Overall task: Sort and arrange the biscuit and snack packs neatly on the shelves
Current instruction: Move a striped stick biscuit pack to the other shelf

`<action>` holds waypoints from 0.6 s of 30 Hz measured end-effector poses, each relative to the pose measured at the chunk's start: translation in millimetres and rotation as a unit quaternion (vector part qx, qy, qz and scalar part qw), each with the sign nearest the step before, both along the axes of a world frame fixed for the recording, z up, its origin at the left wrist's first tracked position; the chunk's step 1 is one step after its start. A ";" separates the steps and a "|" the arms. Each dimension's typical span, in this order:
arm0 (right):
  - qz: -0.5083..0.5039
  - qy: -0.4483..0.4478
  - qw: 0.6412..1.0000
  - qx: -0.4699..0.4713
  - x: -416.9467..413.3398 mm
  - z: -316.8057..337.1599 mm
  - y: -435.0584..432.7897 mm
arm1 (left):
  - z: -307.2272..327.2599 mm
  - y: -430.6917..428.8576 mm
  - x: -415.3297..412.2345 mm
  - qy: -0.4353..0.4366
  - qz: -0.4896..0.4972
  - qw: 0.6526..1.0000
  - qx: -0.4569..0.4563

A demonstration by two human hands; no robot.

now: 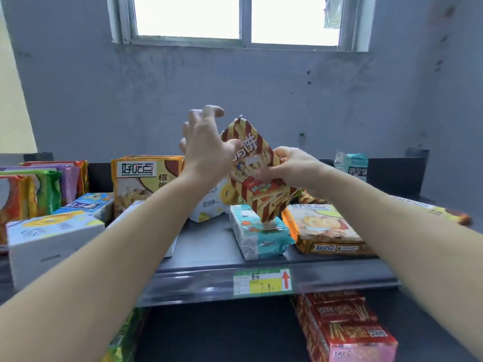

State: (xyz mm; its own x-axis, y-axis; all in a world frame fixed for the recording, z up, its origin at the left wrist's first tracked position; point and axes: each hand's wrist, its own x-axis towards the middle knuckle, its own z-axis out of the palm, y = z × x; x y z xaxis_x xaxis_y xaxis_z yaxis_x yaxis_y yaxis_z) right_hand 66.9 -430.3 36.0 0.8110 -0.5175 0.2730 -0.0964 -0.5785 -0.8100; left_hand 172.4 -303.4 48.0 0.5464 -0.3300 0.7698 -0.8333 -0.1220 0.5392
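The top shelf is carrying loose snack packs lying and standing. Above its middle, a striped biscuit pack is hanging tilted; the right hand is gripping it, the left hand touching with fingers spread wide.

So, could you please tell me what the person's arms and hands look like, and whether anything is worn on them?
Both arms are bare from the frame edge to the fingers, with no sleeve in view. The left hand and the right hand wear no gloves. No watch, bracelet or ring is visible on either wrist or on the fingers that show. No markings can be made out on either arm.
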 end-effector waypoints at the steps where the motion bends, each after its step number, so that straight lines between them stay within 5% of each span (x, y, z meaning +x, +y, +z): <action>1: -0.010 -0.019 0.999 0.024 -7.3 -2.2 -5.0 | -2.4 -5.0 -1.7 0.068 -0.025 0.997 -0.001; 4: -0.043 -0.064 0.994 0.079 -31.1 -5.7 -21.2 | -8.9 -23.5 -12.8 0.235 -0.122 0.962 0.070; 7: -0.068 -0.094 0.987 0.106 -56.6 -6.3 -39.7 | -13.6 -46.5 -38.0 0.296 -0.208 0.922 0.142; 18: -0.104 -0.170 0.975 0.094 -161.3 -0.8 -147.8 | 0.5 -160.2 -152.0 0.286 -0.338 0.894 0.061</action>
